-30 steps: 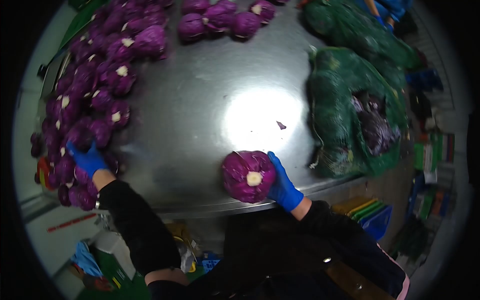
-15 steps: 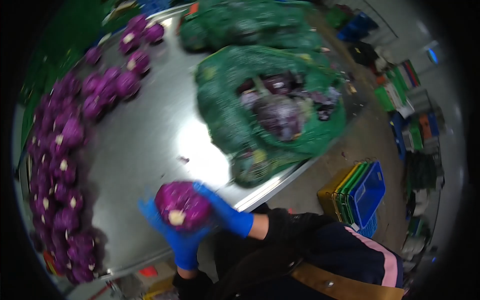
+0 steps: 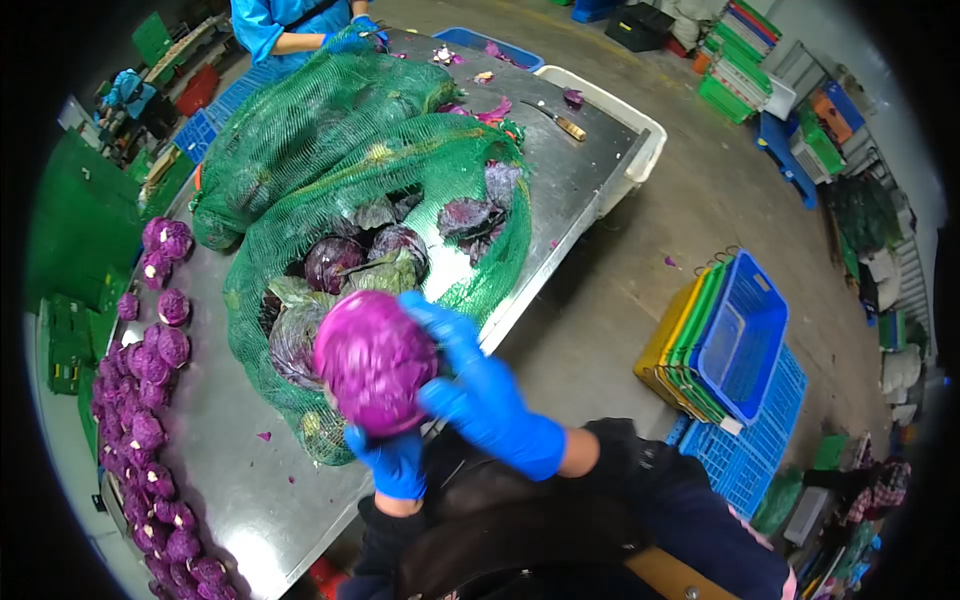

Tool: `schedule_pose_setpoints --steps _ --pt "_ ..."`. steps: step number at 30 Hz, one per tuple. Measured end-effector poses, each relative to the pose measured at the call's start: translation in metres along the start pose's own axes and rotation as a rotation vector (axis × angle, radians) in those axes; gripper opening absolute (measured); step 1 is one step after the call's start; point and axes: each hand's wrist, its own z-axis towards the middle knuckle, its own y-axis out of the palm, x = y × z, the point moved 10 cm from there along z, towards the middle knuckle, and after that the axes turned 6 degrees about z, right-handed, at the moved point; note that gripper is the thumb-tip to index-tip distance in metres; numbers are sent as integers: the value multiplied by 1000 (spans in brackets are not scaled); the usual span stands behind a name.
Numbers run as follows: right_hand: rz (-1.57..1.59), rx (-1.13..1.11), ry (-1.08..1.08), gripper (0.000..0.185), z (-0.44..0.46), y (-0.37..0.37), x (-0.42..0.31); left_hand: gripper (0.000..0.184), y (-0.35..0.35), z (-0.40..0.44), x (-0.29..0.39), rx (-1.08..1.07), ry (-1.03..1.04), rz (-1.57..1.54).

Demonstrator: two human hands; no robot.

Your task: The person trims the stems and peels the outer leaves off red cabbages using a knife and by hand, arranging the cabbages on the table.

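A peeled purple cabbage [image 3: 375, 362] is between my two gloved hands, above the near edge of the metal table. My left hand [image 3: 390, 462], in a blue glove, holds it from below; most of its fingers are hidden behind the cabbage. My right hand [image 3: 490, 395], also gloved in blue, grips its right side with the fingers bent around it. Just beyond, a green mesh bag [image 3: 255, 290] lies torn open, and dark unpeeled cabbages [image 3: 335, 264] with loose outer leaves show in the opening.
Many peeled cabbages [image 3: 145, 430] line the table's left edge. Another full mesh bag [image 3: 310, 130] lies farther back. A knife [image 3: 557, 121] rests near the far right corner, and a person in blue [image 3: 290, 28] works beyond. Stacked crates [image 3: 735, 340] stand on the floor at right.
The cabbage has been turned, so its pale cut stem no longer faces me. My view has swung, bringing the far table end and the other person into sight.
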Motion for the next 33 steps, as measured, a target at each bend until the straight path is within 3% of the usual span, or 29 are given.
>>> schedule_pose_setpoints --steps 1,2,3,4,7,9,12,15,16,17,18,19,21,22,24,26,29,31,33 --pt "14 42 -63 61 2 -33 -3 89 33 15 -19 -26 -138 -183" --pt "106 100 6 55 1 -63 -3 92 67 23 -34 -141 -277 -288" --pt "156 143 -92 52 4 -92 -16 96 110 26 -44 -381 -387 -345" --pt "178 171 -16 57 4 -114 -16 96 123 30 -52 -394 -391 -332" --pt "128 267 61 65 4 -170 -12 98 171 33 -109 -370 -732 -696" --pt "217 361 22 50 6 -205 -9 98 199 40 -133 -347 -854 -825" --pt "279 381 64 51 23 -247 7 99 218 55 -173 -211 -1010 -797" --pt "296 384 105 51 55 -296 35 97 245 88 -194 -204 -965 -759" --pt "302 390 172 51 69 -319 54 94 242 114 -201 -215 -817 -621" --pt "303 398 237 51 85 -342 74 91 246 136 -207 -369 -669 -496" --pt "145 433 230 52 101 -370 87 90 236 161 -213 -293 -532 -343" --pt "34 442 219 42 117 -401 107 90 227 182 -215 -197 -399 -199" --pt "-272 532 233 34 150 -454 136 95 229 203 -215 -232 -288 17" --pt "-274 515 243 34 174 -472 142 100 230 210 -217 -211 -264 32" --pt "-790 395 27 43 222 -489 121 116 255 231 -214 -295 -131 213" --pt "-897 350 -10 49 262 -509 136 133 274 250 -221 -277 -133 327" --pt "-1085 273 -65 56 305 -524 175 139 303 269 -225 -339 -2 430" --pt "-1222 185 68 62 325 -531 223 139 317 280 -226 -364 74 464" --pt "-1273 35 290 57 329 -537 261 134 327 281 -236 -310 -39 377"
